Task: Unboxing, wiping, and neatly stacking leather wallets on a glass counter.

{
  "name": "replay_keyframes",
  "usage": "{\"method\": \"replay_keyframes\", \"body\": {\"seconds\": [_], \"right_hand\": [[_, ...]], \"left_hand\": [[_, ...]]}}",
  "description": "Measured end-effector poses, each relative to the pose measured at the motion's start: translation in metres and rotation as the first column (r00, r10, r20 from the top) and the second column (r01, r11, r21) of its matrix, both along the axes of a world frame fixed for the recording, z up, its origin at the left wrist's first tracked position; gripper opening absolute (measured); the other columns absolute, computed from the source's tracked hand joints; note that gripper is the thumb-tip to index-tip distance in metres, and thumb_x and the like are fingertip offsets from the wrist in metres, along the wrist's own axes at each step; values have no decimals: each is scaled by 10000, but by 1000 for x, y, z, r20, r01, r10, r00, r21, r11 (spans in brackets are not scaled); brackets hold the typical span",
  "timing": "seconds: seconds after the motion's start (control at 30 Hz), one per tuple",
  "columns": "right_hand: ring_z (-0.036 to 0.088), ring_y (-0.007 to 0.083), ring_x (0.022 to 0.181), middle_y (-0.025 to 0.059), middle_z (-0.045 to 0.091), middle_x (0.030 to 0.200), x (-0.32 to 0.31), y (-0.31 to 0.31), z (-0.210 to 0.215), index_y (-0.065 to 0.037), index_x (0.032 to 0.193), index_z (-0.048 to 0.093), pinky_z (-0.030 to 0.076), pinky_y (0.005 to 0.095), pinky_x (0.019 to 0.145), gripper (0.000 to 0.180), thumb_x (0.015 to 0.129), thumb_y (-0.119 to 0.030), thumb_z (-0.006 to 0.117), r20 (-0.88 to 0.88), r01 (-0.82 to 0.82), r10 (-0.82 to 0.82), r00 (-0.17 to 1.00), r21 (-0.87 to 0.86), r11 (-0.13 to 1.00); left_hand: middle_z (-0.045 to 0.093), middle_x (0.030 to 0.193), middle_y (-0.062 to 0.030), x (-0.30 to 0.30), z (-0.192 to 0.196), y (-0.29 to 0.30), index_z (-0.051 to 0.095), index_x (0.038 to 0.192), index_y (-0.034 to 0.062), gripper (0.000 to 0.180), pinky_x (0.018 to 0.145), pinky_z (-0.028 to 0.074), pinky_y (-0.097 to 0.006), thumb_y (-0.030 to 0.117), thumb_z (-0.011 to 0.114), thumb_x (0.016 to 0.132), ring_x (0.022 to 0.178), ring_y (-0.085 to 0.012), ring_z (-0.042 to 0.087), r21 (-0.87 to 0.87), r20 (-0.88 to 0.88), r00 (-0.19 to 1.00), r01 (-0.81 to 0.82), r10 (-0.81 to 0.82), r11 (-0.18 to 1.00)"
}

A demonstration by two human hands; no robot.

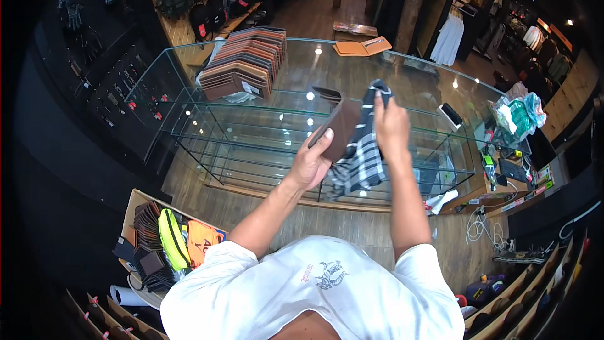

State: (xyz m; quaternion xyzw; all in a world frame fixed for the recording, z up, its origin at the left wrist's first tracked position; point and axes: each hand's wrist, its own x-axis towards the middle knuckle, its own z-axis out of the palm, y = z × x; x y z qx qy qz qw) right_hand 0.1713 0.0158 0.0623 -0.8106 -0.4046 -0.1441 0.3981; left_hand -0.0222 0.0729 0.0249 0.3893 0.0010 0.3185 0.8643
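Observation:
My left hand [313, 160] is closed on a dark brown wallet [343, 127], which stands partly unfolded above the glass counter. Right beside it, my right hand [391, 123] grips a black-and-white checked cloth [365, 157] by its upper end, and the rest hangs down against the wallet. Whether the cloth touches the wallet's far side is hidden. At the counter's back left stands a long row of brown and grey wallets [248, 60], spread like tents side by side. An opened tan wallet [362, 46] lies at the far edge.
The glass display counter [296, 112] spans in front of me. A phone [450, 115] and crumpled plastic bags [521, 116] lie toward its right end. At my lower left, a box [133, 211] holds more wallets and a yellow pouch [173, 239]. Cables [481, 230] trail on the right floor.

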Motion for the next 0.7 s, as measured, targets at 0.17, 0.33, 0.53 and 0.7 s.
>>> {"method": "replay_keyframes", "body": {"seconds": [0.17,0.33,0.53,0.7], "right_hand": [[690,489,837,308,692,839,56,-22,52,27,888,682,547,567,732,508,980,-466,609,122,320,-327,937,71,945],[604,448,799,260,635,883,24,-19,82,35,867,571,452,530,697,409,959,-347,684,172,66,-96,980,175,982],[648,199,883,102,698,952,-23,-52,42,14,989,723,503,328,810,279,859,-219,807,-174,-747,767,618,175,641],[485,112,609,22,571,663,-42,-24,9,9,982,673,423,309,570,235,993,-225,688,-206,-192,383,901,602,775]], "left_hand": [[614,1327,-124,-13,-7,13,473,1432,-30,513,1006,516,-352,277,596,1040,1201,-191,620,-6,-20,998,65,-65,998],[614,1329,-124,-10,-12,7,471,1429,-35,498,1027,509,-366,256,587,1042,1207,-196,619,-22,-27,996,89,-90,996],[578,1398,-154,-13,-9,22,433,1467,-40,501,1107,462,-401,217,543,1051,1275,-237,589,-51,74,991,118,-114,992],[570,1412,-160,-8,-8,9,417,1480,-54,513,1115,461,-400,200,535,1050,1292,-243,579,-37,55,990,132,-130,991]]}}
